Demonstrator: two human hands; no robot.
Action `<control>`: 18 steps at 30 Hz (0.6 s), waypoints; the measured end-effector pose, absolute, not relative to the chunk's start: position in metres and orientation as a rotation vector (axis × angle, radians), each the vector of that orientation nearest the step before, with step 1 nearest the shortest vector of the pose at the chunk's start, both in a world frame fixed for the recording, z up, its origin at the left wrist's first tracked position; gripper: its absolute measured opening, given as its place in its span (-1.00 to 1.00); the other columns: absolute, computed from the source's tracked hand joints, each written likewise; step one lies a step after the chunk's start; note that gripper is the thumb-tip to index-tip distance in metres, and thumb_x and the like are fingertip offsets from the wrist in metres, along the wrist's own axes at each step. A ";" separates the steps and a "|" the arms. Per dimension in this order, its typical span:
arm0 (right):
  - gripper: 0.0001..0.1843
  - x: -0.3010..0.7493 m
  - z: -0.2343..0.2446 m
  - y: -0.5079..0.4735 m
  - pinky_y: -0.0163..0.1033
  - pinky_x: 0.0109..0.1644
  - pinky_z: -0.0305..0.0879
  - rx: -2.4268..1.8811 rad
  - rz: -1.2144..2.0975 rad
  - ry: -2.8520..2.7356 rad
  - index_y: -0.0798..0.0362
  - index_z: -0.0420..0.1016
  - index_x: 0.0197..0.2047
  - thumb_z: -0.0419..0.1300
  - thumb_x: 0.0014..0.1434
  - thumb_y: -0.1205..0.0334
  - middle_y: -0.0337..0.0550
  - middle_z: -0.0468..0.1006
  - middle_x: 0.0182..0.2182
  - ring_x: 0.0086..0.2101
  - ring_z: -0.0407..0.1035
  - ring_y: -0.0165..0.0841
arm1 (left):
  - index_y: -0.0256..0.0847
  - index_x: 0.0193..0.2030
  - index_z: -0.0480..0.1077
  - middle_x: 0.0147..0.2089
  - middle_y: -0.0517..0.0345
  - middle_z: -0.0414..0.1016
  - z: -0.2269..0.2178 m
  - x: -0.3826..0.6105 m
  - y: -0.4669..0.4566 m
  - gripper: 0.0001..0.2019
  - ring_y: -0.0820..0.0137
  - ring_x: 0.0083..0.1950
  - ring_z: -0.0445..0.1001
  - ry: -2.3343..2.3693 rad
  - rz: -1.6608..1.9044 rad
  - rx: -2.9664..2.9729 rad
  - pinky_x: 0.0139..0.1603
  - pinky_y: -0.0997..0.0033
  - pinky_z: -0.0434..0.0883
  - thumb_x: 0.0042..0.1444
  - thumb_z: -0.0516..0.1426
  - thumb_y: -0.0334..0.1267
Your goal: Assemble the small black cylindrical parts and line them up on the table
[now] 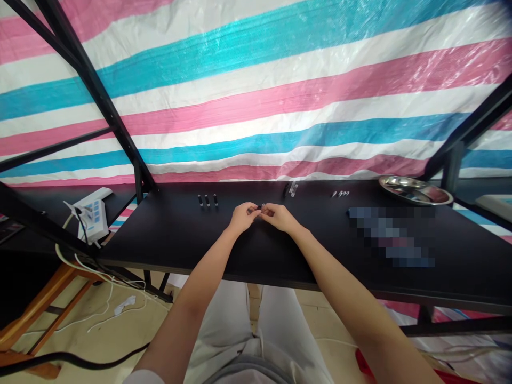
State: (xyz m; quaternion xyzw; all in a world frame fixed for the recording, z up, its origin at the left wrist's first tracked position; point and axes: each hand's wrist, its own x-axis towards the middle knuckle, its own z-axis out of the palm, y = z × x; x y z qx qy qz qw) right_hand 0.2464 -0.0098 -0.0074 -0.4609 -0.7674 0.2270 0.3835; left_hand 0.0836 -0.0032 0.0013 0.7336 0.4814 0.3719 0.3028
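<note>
My left hand (243, 216) and my right hand (277, 216) meet over the middle of the black table (180, 240). Both are pinched on a small dark part (258, 208) held between their fingertips; it is too small to name. Three short dark cylinders (207, 201) stand in a row to the left of my hands. Behind my hands lie a few small dark and clear pieces (290, 189). Further right is a little row of small metal bits (340, 193).
A steel bowl (414, 190) sits at the table's far right. A white power strip (93, 213) with cables rests at the left end. Black frame posts (100, 90) rise on both sides before a striped tarp (280, 80). A wooden chair (44, 304) stands lower left.
</note>
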 end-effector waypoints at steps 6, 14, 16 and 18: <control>-0.80 0.279 -0.014 0.004 -0.25 -0.24 0.27 -1.486 0.363 -1.707 0.05 0.47 -0.30 0.15 0.01 0.15 -0.16 0.53 -0.42 -0.41 0.36 -0.37 | -0.22 -0.33 0.42 -0.34 0.21 0.41 -0.003 0.080 -0.001 -0.88 0.57 -0.48 0.30 1.368 1.062 2.111 -0.35 0.52 0.31 0.00 0.19 -0.24; -0.78 0.313 -0.015 0.009 -0.20 -0.21 0.27 -2.022 0.218 -1.269 0.06 0.53 -0.33 0.16 0.03 0.11 -0.07 0.57 -0.36 -0.29 0.42 -0.24 | -0.20 -0.33 0.42 -0.29 0.20 0.45 -0.001 0.082 -0.004 -0.89 0.55 -0.46 0.32 1.355 1.077 2.098 -0.31 0.49 0.33 0.01 0.18 -0.23; -0.78 0.312 -0.015 0.011 -0.19 -0.20 0.27 -2.077 0.226 -1.281 0.05 0.55 -0.32 0.17 0.03 0.12 -0.07 0.58 -0.33 -0.27 0.42 -0.23 | -0.20 -0.33 0.42 -0.31 0.20 0.47 -0.002 0.083 -0.003 -0.88 0.53 -0.45 0.33 1.342 1.060 2.094 -0.31 0.49 0.33 0.01 0.17 -0.22; -0.77 0.311 -0.014 0.014 -0.19 -0.19 0.28 -2.112 0.218 -1.305 0.04 0.55 -0.30 0.16 0.04 0.12 -0.07 0.58 -0.31 -0.25 0.42 -0.22 | -0.21 -0.33 0.42 -0.33 0.19 0.48 -0.001 0.084 -0.004 -0.87 0.52 -0.45 0.33 1.336 1.046 2.091 -0.32 0.48 0.33 0.01 0.17 -0.21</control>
